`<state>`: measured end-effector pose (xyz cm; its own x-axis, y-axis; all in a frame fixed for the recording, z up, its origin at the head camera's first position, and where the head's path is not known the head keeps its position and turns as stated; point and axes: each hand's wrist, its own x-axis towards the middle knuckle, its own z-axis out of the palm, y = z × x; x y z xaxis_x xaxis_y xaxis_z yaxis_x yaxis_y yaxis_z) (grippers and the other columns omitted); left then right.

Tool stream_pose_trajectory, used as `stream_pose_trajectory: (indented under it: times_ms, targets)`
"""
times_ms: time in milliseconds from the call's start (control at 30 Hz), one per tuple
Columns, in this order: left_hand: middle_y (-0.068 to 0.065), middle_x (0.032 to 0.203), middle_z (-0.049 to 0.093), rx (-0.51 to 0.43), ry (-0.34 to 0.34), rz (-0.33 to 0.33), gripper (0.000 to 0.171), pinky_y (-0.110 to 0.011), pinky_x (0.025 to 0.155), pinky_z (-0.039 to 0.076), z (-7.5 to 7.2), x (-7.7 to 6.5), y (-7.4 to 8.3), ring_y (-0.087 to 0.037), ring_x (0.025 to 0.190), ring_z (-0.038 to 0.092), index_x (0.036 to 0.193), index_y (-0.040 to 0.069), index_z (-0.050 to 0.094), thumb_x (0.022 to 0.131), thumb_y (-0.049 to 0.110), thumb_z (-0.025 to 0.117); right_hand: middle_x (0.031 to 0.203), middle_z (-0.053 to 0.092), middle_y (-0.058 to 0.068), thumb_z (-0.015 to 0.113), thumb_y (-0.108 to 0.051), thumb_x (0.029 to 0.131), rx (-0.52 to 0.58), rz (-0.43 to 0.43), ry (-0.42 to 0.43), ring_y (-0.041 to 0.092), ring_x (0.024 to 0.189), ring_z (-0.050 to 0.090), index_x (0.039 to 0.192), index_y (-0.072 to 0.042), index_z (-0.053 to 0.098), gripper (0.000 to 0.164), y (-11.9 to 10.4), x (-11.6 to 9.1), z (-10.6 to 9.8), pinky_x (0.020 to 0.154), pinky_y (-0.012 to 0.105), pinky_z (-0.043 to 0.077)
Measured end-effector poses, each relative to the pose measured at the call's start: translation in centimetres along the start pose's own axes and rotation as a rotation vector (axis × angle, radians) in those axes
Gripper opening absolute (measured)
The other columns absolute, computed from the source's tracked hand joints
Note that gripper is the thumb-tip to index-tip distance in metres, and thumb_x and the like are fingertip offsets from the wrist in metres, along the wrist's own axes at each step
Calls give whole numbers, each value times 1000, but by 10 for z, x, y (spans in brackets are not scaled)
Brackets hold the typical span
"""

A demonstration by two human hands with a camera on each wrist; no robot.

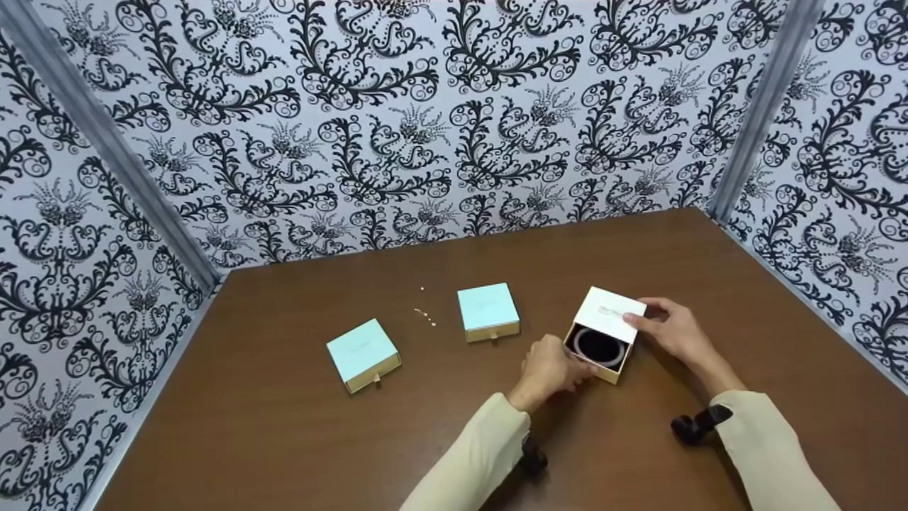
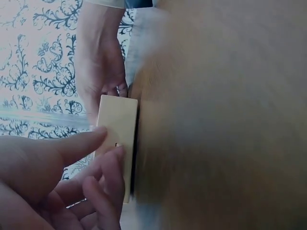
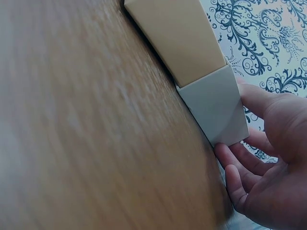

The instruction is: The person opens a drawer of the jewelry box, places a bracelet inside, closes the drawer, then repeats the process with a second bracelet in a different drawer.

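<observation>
A small jewelry box with a white sleeve [image 1: 606,311] stands on the table at the right, its tan drawer [image 1: 608,376] pulled partly out towards the person. Inside the drawer a silvery bangle [image 1: 622,353] lies around a black cushion. My left hand [image 1: 552,365] pinches at the drawer's front; in the left wrist view thumb and finger meet the front panel [image 2: 121,115] beside its small slot. With the thumb on top, my right hand [image 1: 677,332] grips the sleeve's far right corner. The right wrist view shows those fingers [image 3: 240,165] around the sleeve's end [image 3: 216,108].
Two turquoise drawer boxes stand to the left, one near the middle [image 1: 489,309] and one farther left [image 1: 363,356]. Between them lies a thin beaded chain [image 1: 426,316] with a small pale bead [image 1: 422,288] behind it. Patterned walls [image 1: 425,142] border the brown table [image 1: 284,433].
</observation>
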<state>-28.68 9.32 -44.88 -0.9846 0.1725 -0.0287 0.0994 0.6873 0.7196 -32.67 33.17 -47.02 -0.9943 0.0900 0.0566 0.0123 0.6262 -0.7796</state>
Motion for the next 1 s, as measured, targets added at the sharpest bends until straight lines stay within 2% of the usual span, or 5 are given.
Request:
stream_pose_trajectory:
  times_ms: [167, 233, 400, 600, 1000]
  targets:
    - [-3, 52, 68, -156, -50, -28, 28, -21, 40, 43, 2, -2, -6, -10, 39, 59, 59, 11, 75, 80, 24, 86, 128, 60, 31, 71, -44, 92, 12, -13, 10, 38, 113, 60, 137, 7, 54, 70, -1, 1, 3, 79, 21, 46]
    - [-6, 52, 68, -221, -60, -43, 28, -19, 36, 41, 3, -3, -8, -9, 37, 56, 58, 8, 73, 80, 20, 85, 128, 61, 31, 71, -45, 92, 5, -11, 12, 38, 113, 60, 137, 7, 54, 70, -1, 1, 3, 80, 22, 46]
    - [-14, 53, 68, -323, -88, -69, 30, -21, 35, 42, 3, -2, -9, -8, 34, 51, 59, 0, 71, 83, 14, 83, 127, 61, 32, 71, -45, 92, -2, -7, 13, 38, 114, 60, 137, 6, 53, 70, 0, 1, 1, 80, 21, 45]
    - [-14, 57, 70, -414, -110, -92, 22, -21, 36, 44, 7, -3, -4, -8, 36, 53, 64, -1, 72, 83, 7, 80, 129, 60, 33, 70, -46, 92, 7, 11, 2, 40, 116, 60, 139, 6, 52, 72, -1, 0, -1, 80, 20, 45]
    - [-8, 53, 66, -469, -115, -138, 22, -23, 37, 47, 16, 1, 0, -10, 37, 53, 65, -2, 71, 87, 1, 72, 135, 56, 33, 69, -49, 92, 16, 16, -17, 43, 120, 57, 142, 5, 48, 76, 0, 0, 0, 85, 26, 46]
